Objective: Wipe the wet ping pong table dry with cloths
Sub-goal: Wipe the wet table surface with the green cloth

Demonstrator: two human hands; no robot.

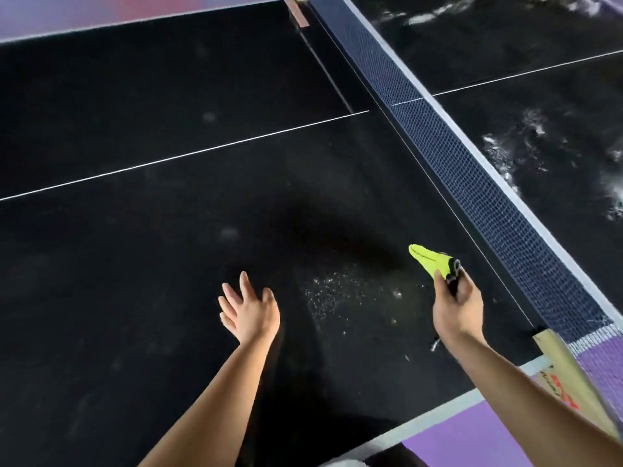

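Black matte ping pong table point(141, 264), net point(478, 170) running diagonally along my right; the far half past the net is puddled and shiny, my half has only a speckle of droplets point(333, 288) between my hands, near the side edge. My right hand point(456, 308), nearer the net, pinches a bunched yellow-green cloth point(429, 261) with something dark I can't identify. My left hand point(251, 306) hovers open and empty, fingers spread, just left of the droplets, so I'd guess the right sweeps left.

The matt black table point(168, 264) carries glistening droplets point(323, 291); the net point(472, 170) is woven navy mesh.
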